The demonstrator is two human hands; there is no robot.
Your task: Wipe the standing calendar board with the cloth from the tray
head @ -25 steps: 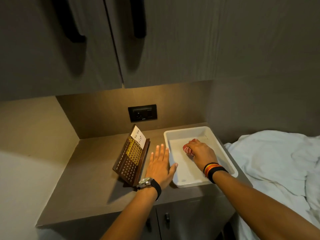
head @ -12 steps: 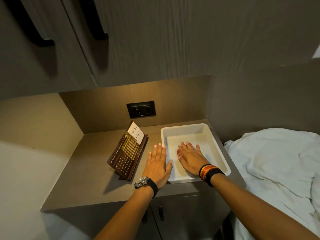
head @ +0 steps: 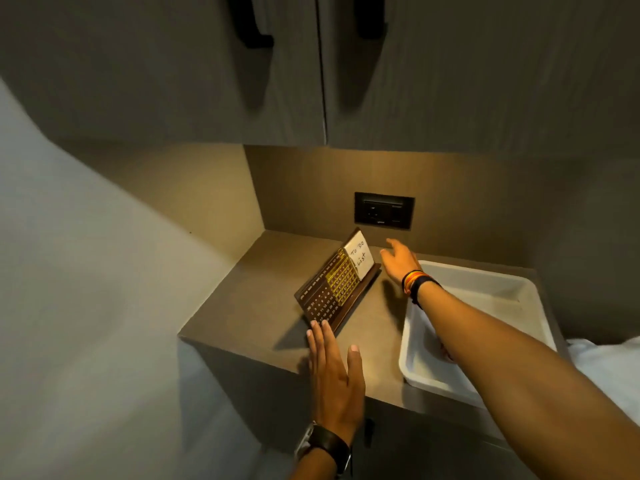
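The standing calendar board [head: 332,289] is dark brown wood with a gold number grid and a white "To Do List" note, and it leans on the grey countertop [head: 263,327]. My left hand [head: 334,370] lies flat and open on the counter, fingertips at the board's near end. My right hand [head: 398,261] is open with fingers spread, just beyond the board's far end and apart from it. The white tray [head: 491,285] sits to the right. A small reddish cloth [head: 446,355] shows in its near corner, mostly hidden under my right forearm.
A black wall socket [head: 383,210] is on the back wall above the board. Upper cabinet doors with black handles [head: 249,26] hang overhead. White bedding [head: 609,365] lies right of the counter. A side wall closes the counter's left.
My right hand left the cloth in the tray and moved up-left to the board's far end. My left hand shifted to the board's near end. The view swung left.
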